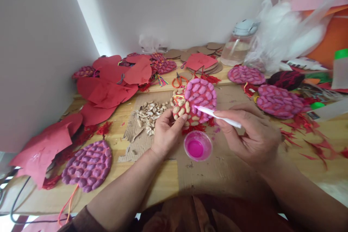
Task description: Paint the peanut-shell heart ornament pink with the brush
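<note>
My left hand (170,128) grips the lower left edge of a red heart-shaped plaque (201,96) covered in peanut shells. Most shells on its right part are pink; those on the left, near my thumb, are plain tan. Between the fingers of my right hand (248,134) is a white paintbrush (217,114), its pink tip against the shells at the plaque's middle. Just below the plaque stands a small clear cup (198,145) with bright pink paint. Red tassels hang partly hidden at the plaque's lower edge.
Broken peanut shells (150,116) lie on cardboard (214,174) left of the plaque. Orange-handled scissors (179,79) rest behind it. A finished purple plaque (88,165) and red paper cutouts (106,87) lie left; more pink plaques (280,100) and a jar (236,45) stand right.
</note>
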The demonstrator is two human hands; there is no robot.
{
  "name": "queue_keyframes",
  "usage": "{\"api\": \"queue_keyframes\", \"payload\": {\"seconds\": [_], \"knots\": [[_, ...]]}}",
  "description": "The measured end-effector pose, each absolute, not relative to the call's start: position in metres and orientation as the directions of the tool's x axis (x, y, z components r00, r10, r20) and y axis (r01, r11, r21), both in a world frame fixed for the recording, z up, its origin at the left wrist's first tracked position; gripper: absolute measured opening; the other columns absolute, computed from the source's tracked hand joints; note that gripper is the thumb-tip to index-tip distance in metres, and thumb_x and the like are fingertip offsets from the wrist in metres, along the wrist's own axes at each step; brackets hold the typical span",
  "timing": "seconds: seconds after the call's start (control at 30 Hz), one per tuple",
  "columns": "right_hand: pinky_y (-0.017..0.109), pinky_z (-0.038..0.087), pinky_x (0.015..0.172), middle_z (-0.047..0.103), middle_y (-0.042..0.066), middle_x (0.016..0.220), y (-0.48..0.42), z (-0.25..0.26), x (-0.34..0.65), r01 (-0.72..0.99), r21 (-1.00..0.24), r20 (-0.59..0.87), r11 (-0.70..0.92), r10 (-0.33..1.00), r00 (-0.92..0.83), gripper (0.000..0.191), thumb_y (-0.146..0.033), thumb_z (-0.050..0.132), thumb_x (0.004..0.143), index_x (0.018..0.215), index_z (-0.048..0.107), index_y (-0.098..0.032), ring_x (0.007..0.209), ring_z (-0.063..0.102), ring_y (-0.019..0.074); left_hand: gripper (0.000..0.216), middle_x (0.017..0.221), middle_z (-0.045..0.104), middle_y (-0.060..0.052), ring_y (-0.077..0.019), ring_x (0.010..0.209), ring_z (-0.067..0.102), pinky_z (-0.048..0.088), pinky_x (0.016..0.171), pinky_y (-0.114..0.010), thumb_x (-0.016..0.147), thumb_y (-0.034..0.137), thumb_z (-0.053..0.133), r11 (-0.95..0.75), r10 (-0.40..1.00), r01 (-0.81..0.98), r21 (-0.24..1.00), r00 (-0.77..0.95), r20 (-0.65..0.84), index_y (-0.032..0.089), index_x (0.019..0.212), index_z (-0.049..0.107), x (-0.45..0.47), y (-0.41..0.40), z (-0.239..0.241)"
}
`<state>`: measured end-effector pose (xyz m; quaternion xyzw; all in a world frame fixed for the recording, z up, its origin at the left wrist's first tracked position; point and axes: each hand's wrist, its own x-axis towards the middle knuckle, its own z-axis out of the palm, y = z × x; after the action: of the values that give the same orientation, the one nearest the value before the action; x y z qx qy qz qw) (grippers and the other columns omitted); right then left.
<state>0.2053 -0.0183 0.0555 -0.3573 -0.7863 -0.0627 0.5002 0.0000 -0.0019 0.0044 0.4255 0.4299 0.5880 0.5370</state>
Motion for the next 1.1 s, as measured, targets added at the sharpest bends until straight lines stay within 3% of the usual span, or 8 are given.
{"api": "queue_keyframes", "payload": {"seconds": [0.3, 0.73, 1.1], "knots": [[0.032, 0.062, 0.074, 0.079, 0.0, 0.091, -0.019, 0.055, 0.203, 0.635, -0.197, 0.826, 0.747, 0.476, -0.303, 0.032, -0.01, 0.07, 0.086, 0.114, 0.069, -0.027, 0.079, 0.073, 0.0187, 0.027, 0.079, 0.069, -0.001, -0.0124, 0.065, 0.062, 0.055, 0.064, -0.024, 0.084, 0.039, 0.08, -0.152, 0.985, -0.076, 0.985, -0.094, 0.145, 0.018, 0.096, 0.069, -0.004, -0.002, -0.001], [0.028, 0.059, 0.081, 0.077, 0.005, 0.086, -0.023, 0.059, 0.2, 0.674, -0.069, 0.846, 0.735, 0.401, -0.352, 0.027, -0.006, 0.074, 0.083, 0.108, 0.069, -0.015, 0.078, 0.071, 0.0169, 0.023, 0.079, 0.067, -0.002, -0.0128, 0.065, 0.058, 0.047, 0.059, -0.023, 0.086, 0.038, 0.076, -0.278, 0.95, 0.168, 0.946, -0.097, 0.296, 0.018, 0.094, 0.07, -0.006, -0.005, -0.007], [0.029, 0.058, 0.078, 0.077, 0.006, 0.084, -0.024, 0.056, 0.196, 0.638, -0.097, 0.815, 0.764, 0.429, -0.39, 0.023, -0.004, 0.073, 0.082, 0.103, 0.07, -0.014, 0.078, 0.069, 0.0182, 0.02, 0.076, 0.063, 0.0, -0.0122, 0.065, 0.055, 0.046, 0.061, -0.023, 0.085, 0.036, 0.077, -0.259, 0.957, 0.127, 0.958, -0.102, 0.272, 0.018, 0.092, 0.07, -0.005, -0.003, -0.006]]}}
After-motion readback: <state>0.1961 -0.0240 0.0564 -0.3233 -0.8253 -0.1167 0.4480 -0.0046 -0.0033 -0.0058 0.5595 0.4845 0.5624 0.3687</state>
